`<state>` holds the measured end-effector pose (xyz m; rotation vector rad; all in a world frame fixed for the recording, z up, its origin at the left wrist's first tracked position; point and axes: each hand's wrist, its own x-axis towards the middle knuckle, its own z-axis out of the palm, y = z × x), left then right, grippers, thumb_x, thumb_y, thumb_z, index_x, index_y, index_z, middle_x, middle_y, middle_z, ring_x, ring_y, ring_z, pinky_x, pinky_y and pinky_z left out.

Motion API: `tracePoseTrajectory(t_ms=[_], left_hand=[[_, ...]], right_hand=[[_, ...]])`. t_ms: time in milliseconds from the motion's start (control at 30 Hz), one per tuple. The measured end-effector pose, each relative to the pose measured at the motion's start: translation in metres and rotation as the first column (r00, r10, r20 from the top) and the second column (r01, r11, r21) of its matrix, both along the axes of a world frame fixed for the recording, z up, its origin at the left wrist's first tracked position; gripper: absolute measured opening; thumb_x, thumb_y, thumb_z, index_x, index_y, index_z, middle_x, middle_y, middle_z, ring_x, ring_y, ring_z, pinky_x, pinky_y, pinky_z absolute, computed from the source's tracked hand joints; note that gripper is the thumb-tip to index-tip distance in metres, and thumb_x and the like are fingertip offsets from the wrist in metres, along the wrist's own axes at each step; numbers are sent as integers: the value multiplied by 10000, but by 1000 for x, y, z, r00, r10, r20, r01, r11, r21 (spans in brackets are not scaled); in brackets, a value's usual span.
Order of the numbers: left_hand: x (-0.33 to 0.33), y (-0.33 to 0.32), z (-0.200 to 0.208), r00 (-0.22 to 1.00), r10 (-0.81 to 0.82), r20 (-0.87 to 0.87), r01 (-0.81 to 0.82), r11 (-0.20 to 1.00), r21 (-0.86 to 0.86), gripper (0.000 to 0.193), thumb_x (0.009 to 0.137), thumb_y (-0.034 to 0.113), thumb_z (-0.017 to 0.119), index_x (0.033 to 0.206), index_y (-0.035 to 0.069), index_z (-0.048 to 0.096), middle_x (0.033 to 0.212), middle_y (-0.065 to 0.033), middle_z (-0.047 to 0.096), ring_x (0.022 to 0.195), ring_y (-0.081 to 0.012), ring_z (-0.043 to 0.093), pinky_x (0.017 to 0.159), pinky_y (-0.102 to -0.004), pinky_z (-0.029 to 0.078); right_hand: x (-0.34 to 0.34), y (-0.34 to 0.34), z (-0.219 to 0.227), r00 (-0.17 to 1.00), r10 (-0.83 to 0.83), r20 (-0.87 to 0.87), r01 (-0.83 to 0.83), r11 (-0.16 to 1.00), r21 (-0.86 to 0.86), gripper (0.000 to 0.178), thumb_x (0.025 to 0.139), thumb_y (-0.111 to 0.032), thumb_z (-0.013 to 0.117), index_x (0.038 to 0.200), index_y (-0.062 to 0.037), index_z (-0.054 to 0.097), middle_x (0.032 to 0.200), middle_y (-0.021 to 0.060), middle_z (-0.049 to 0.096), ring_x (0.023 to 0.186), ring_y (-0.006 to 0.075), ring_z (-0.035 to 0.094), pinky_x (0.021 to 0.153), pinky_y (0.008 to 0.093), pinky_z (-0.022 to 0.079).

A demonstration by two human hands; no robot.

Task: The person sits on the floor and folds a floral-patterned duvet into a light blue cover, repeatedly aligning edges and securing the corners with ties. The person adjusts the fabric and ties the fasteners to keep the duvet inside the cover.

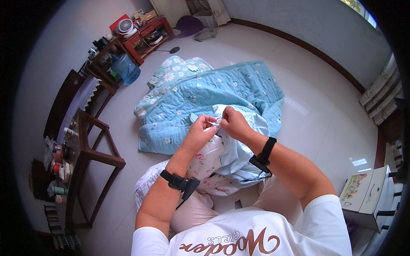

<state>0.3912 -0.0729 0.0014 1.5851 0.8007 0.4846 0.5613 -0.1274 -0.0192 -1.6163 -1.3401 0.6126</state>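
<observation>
My left hand (199, 135) and my right hand (235, 123) meet in front of me, fingers pinched on a small gathered white bit of cloth (218, 121) between them. Whether it is a tie or a corner is too small to tell. Below my hands, light blue fabric (239, 160) hangs over my lap, bunched with a white, pink-flowered fabric (208, 164). Just beyond, a blue quilt (200, 96) with small daisies lies spread and partly folded on the floor. Its far left part shows a paler, large-daisy side (175, 72).
A dark wooden table (87, 149) stands on the left, with jars and packets on it. A blue water bottle (125, 68) and a red cabinet (143, 38) with a fan (125, 26) are farther back. Toward the right sits a white box (367, 190) below the curtain (378, 96).
</observation>
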Motion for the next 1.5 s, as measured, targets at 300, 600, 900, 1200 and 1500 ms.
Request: tracePoseTrajectory(t_ms=[300,600,900,1200,1500], left_hand=[[-1,0,2,981,-53,-187,79,988,135,199,893,126,615,1036,-7,658,940,-16,657,831,-74,573,743,-254,482],[-8,-5,10,959,-101,-265,124,990,71,184,885,157,598,972,11,667,860,12,637,783,-70,555,713,-244,465],[-12,3,1,983,-46,-180,50,999,19,169,902,166,612,999,35,656,894,13,627,795,-62,547,712,-235,458],[-7,3,-10,997,46,-60,-38,990,138,144,878,93,643,981,-8,641,916,-57,675,812,-107,607,725,-265,498],[-9,2,-7,980,133,-149,-64,915,398,187,830,96,647,959,-38,660,882,-138,707,828,-190,676,779,-316,524]], right_hand=[[12,-4,13,771,1,637,-133,978,160,89,785,-7,607,851,-65,600,833,67,612,815,249,594,681,369,480],[25,0,22,863,180,-471,-241,968,-71,115,859,-82,530,937,-54,610,804,3,564,674,87,530,568,243,485],[45,-7,11,876,136,-463,-246,951,-187,363,878,-234,686,1157,-23,590,1062,97,640,929,164,645,828,280,517],[8,-9,2,981,165,100,-133,954,-268,335,748,-119,672,1057,7,639,943,136,684,859,245,654,782,335,510],[9,-6,1,933,324,-159,-331,943,-22,238,793,-128,682,1002,-14,676,919,116,675,819,223,647,768,337,521]])
